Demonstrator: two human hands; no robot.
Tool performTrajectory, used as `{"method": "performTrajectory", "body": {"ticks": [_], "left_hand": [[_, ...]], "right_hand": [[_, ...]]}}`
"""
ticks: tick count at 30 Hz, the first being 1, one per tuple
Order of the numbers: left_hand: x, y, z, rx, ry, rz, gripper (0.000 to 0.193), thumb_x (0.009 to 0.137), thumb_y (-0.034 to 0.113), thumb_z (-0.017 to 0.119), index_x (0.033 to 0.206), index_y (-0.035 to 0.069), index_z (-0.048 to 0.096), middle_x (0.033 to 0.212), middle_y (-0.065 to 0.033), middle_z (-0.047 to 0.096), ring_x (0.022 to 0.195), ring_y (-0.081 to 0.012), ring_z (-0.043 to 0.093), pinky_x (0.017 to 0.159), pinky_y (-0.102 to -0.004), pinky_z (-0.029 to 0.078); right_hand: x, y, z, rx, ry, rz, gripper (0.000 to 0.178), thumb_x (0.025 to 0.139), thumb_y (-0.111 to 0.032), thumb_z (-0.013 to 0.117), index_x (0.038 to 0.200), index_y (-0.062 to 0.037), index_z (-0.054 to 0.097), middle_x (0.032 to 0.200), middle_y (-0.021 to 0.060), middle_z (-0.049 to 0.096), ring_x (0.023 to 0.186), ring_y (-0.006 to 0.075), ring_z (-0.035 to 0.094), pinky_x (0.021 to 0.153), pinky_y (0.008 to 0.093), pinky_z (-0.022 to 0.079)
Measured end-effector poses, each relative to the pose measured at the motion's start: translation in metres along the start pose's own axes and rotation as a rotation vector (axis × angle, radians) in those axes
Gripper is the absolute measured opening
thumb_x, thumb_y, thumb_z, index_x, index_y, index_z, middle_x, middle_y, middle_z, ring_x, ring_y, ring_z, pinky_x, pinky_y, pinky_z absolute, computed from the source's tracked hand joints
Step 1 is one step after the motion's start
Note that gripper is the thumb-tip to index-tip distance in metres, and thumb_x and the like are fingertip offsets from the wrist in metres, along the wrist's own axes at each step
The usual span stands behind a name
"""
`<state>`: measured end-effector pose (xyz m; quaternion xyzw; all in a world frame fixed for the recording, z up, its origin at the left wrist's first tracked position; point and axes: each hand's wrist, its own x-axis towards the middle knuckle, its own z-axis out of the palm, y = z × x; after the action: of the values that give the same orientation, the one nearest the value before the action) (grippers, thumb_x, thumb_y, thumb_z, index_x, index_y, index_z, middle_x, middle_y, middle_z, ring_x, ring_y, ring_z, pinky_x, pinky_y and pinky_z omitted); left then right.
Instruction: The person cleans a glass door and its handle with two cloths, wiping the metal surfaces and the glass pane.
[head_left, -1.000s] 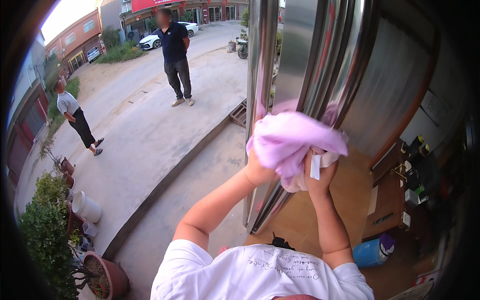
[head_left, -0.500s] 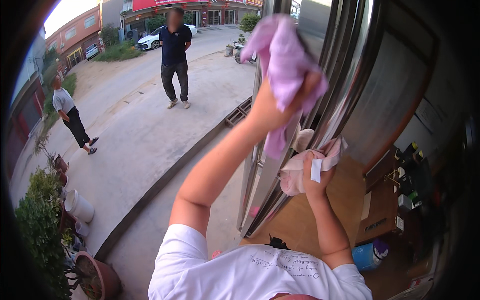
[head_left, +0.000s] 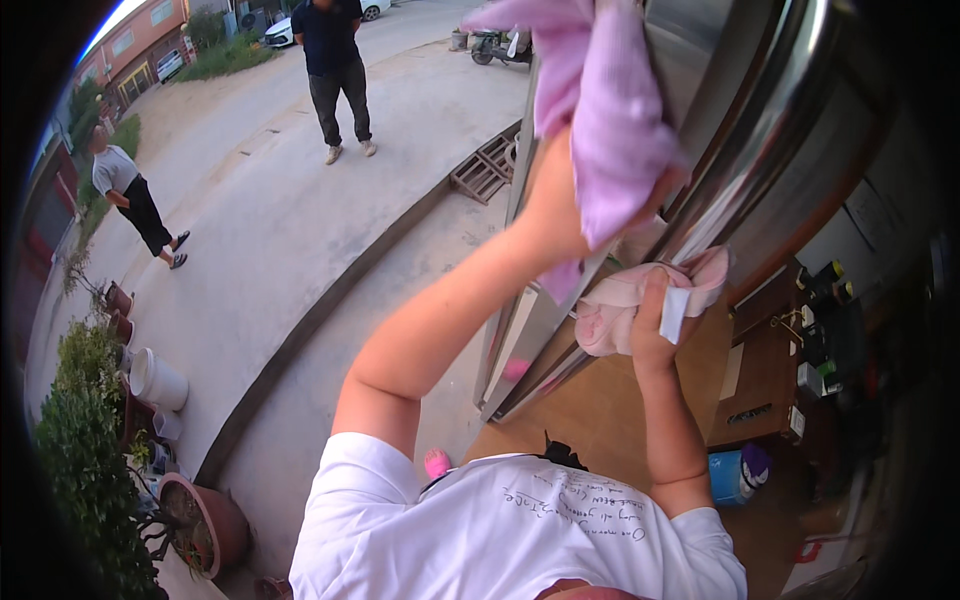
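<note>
My left hand (head_left: 562,208) is raised in front of the metal-framed door (head_left: 545,335), closed on a lilac cloth (head_left: 620,125). The cloth hangs over its fingers and covers most of them. One end of it dangles below the wrist, beside the frame. Lower and to the right, my right hand (head_left: 652,322) grips a bunched pale pink cloth (head_left: 612,305), thumb on top. A white tag (head_left: 673,315) sticks out next to that thumb. The pink cloth is close to the frame's edge; whether it touches the metal I cannot tell.
Two people stand outside on the concrete, one in dark clothes (head_left: 337,85), one in a grey top (head_left: 115,172). A metal grate (head_left: 485,170) lies by the step edge. Potted plants (head_left: 205,525) and a white bucket (head_left: 157,380) line the left. Indoors, a blue bin (head_left: 728,476) stands by a wooden desk (head_left: 745,390).
The view has tipped downward, so the street sits higher. My left hand and the lilac cloth have come lower along the door. My right hand still holds the pink cloth.
</note>
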<state>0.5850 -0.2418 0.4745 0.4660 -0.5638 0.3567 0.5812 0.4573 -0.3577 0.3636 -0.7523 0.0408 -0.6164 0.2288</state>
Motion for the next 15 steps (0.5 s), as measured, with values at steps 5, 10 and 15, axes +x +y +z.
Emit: {"method": "performTrajectory", "body": {"ticks": [5, 10, 15], "left_hand": [[-0.092, 0.011, 0.004, -0.238, -0.017, -0.433, 0.081, 0.073, 0.015, 0.084, 0.142, 0.004, 0.042, 0.133, -0.0129, 0.052, 0.123, -0.0256, 0.049, 0.106, -0.0383, 0.038], [-0.162, 0.018, 0.006, -0.271, -0.087, -0.721, 0.086, 0.075, 0.016, 0.083, 0.146, 0.004, 0.037, 0.138, -0.0128, 0.050, 0.129, -0.0264, 0.048, 0.110, -0.0384, 0.036], [-0.202, 0.011, 0.019, -0.200, -0.025, -0.794, 0.072, 0.076, 0.011, 0.082, 0.137, 0.005, 0.045, 0.125, -0.0093, 0.058, 0.114, -0.0209, 0.057, 0.099, -0.0354, 0.046]], "right_hand": [[-0.004, 0.005, -0.003, -0.031, 0.003, 0.095, 0.074, 0.086, -0.019, 0.060, 0.144, 0.0130, 0.027, 0.143, 0.0303, 0.041, 0.131, 0.0406, 0.044, 0.111, 0.0429, 0.033], [-0.004, 0.010, -0.003, 0.013, 0.012, 0.071, 0.075, 0.088, -0.024, 0.060, 0.144, 0.0131, 0.027, 0.143, 0.0298, 0.040, 0.130, 0.0394, 0.045, 0.110, 0.0423, 0.033], [-0.005, 0.007, 0.000, 0.072, -0.009, 0.040, 0.077, 0.089, -0.028, 0.061, 0.144, 0.0126, 0.026, 0.142, 0.0282, 0.041, 0.129, 0.0373, 0.045, 0.110, 0.0419, 0.033]]}}
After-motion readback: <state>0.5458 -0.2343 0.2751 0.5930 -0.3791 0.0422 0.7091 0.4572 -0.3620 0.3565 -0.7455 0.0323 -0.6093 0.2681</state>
